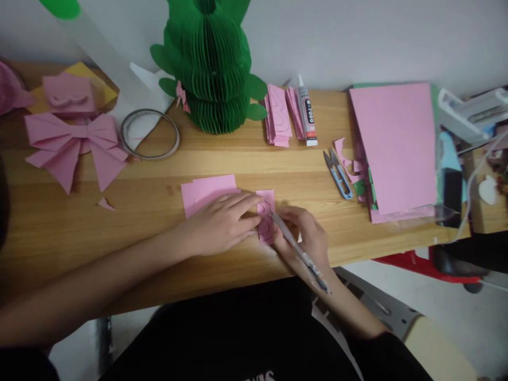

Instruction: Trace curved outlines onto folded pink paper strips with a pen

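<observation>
A narrow pink paper strip with dark drawn curves lies on the table. My right hand is closed around a slim pen, whose tip meets the strip. Stretched out from the other side, the fingers of my left hand rest flat at the strip's left edge. Beneath and behind that hand are larger pink paper sheets, partly covered by it.
Behind my hands stand a green honeycomb paper figure, pink strips and a glue tube. Snips and a pink paper stack lie right. A tape roll and pink paper bow are left.
</observation>
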Motion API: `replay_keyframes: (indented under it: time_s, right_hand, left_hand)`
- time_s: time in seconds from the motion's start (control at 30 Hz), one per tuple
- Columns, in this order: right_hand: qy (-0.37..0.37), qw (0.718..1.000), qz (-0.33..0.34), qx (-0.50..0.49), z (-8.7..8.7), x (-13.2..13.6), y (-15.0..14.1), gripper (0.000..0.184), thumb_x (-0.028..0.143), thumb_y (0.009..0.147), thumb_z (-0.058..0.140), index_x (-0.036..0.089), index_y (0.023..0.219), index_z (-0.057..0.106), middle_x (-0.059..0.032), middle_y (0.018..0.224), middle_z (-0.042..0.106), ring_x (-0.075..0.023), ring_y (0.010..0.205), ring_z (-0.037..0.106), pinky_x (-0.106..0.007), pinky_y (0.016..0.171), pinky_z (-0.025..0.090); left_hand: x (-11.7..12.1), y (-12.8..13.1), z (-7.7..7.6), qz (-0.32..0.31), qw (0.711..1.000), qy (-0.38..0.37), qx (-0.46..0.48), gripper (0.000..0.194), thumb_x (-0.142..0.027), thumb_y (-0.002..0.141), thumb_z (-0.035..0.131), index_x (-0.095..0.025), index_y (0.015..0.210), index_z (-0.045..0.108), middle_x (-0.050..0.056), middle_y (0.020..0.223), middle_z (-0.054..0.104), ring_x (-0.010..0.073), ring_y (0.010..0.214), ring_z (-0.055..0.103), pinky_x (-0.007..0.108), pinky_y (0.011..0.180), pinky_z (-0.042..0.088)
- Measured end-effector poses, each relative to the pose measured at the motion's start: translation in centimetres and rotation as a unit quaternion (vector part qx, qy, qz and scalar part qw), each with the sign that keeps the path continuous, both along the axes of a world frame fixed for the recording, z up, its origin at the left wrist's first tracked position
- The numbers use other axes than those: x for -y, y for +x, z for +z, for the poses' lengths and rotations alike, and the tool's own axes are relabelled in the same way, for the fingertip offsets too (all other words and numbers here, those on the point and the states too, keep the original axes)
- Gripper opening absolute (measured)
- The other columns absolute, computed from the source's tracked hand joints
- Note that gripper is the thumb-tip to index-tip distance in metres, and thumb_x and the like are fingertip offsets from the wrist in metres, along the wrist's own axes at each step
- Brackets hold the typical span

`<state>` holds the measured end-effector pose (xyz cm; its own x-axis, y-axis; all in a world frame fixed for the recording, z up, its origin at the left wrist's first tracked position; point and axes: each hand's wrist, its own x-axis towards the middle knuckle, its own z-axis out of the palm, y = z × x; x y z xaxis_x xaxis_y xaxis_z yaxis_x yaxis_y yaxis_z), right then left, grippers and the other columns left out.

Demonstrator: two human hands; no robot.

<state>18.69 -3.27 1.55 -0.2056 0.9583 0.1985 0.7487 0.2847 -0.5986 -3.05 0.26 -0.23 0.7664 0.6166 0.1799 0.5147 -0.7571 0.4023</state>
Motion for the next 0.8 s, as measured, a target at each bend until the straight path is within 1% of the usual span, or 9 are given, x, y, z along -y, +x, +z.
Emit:
replay_keyframes:
  time_s: [0.1, 0.2, 0.3, 0.4, 0.5, 0.6, 0.67, 0.8]
  right_hand:
    - [-0.063, 0.997, -0.02, -0.049, 0.5, -0.7, -0.4, 0.009, 0.021, 0.08, 0.066, 0.023, 0.089, 0.066, -0.0011, 0.075, 0.074, -0.015, 0.06, 0.068, -0.026, 0.055, 0.054]
    - [-0.103, 0.991, -0.03, -0.084, 0.7, -0.9, -0.8, 0.005, 0.02, 0.079, 0.067, 0.023, 0.083, 0.067, 0.0022, 0.067, 0.073, -0.0125, 0.052, 0.064, -0.024, 0.052, 0.052]
    - [-0.124, 0.987, -0.047, -0.091, 0.5, -0.9, -1.0, 0.007, 0.02, 0.077, 0.069, 0.023, 0.083, 0.068, 0.0021, 0.068, 0.074, -0.0124, 0.052, 0.064, -0.024, 0.051, 0.052]
    - [-0.127, 0.986, -0.051, -0.09, 0.4, -1.0, -0.9, 0.007, 0.02, 0.076, 0.07, 0.023, 0.082, 0.068, 0.0019, 0.066, 0.073, -0.0124, 0.052, 0.064, -0.023, 0.051, 0.051]
    - [-0.133, 0.986, -0.039, -0.089, 0.6, -1.1, -0.8, 0.004, 0.021, 0.076, 0.069, 0.022, 0.081, 0.069, 0.0019, 0.065, 0.073, -0.012, 0.051, 0.064, -0.022, 0.05, 0.051]
    - [-0.157, 0.983, -0.027, -0.097, 1.0, -1.4, -0.8, 0.005, 0.021, 0.076, 0.069, 0.021, 0.08, 0.07, 0.0013, 0.066, 0.074, -0.0118, 0.051, 0.064, -0.021, 0.049, 0.05]
    - [-0.174, 0.978, -0.019, -0.115, 1.1, -1.6, -0.8, 0.005, 0.02, 0.076, 0.068, 0.02, 0.08, 0.071, 0.001, 0.067, 0.074, -0.0115, 0.051, 0.064, -0.021, 0.049, 0.049]
    - [-0.217, 0.963, -0.011, -0.161, 1.0, -1.9, -0.6, 0.008, 0.02, 0.075, 0.069, 0.021, 0.081, 0.073, 0.0007, 0.068, 0.076, -0.0122, 0.051, 0.066, -0.021, 0.048, 0.05]
  left_hand:
    - [-0.2, -0.1, 0.0, -0.008, 1.0, -0.006, 0.006, 0.027, -0.024, 0.103, 0.043, -0.016, 0.101, 0.069, 0.015, 0.135, 0.059, 0.0273, 0.12, 0.06, 0.044, 0.102, 0.049]
    - [-0.2, -0.1, 0.0, -0.006, 1.0, -0.008, 0.01, 0.027, -0.025, 0.103, 0.044, -0.017, 0.099, 0.069, 0.015, 0.138, 0.058, 0.0274, 0.122, 0.059, 0.045, 0.103, 0.049]
    - [-0.2, -0.1, 0.0, -0.007, 1.0, -0.01, 0.002, 0.028, -0.025, 0.103, 0.042, -0.017, 0.1, 0.069, 0.015, 0.137, 0.058, 0.0272, 0.123, 0.059, 0.045, 0.103, 0.049]
    - [-0.2, -0.1, 0.0, -0.013, 1.0, -0.009, 0.003, 0.031, -0.024, 0.103, 0.04, -0.015, 0.099, 0.07, 0.017, 0.136, 0.058, 0.029, 0.123, 0.059, 0.046, 0.102, 0.05]
    - [-0.2, -0.1, -0.1, -0.012, 1.0, -0.001, 0.012, 0.033, -0.024, 0.104, 0.038, -0.014, 0.099, 0.07, 0.019, 0.136, 0.059, 0.0298, 0.122, 0.06, 0.047, 0.102, 0.05]
    - [-0.2, 0.0, -0.2, -0.01, 1.0, -0.007, 0.011, 0.034, -0.026, 0.106, 0.036, -0.015, 0.103, 0.069, 0.017, 0.137, 0.058, 0.0281, 0.123, 0.059, 0.046, 0.103, 0.048]
    - [-0.2, 0.1, -0.3, -0.008, 1.0, -0.018, 0.011, 0.032, -0.025, 0.105, 0.037, -0.016, 0.104, 0.068, 0.016, 0.139, 0.057, 0.0278, 0.124, 0.058, 0.046, 0.105, 0.047]
    - [-0.2, 0.0, -0.5, -0.012, 0.999, -0.025, 0.021, 0.033, -0.025, 0.105, 0.037, -0.015, 0.104, 0.068, 0.018, 0.139, 0.055, 0.0301, 0.124, 0.058, 0.047, 0.105, 0.046]
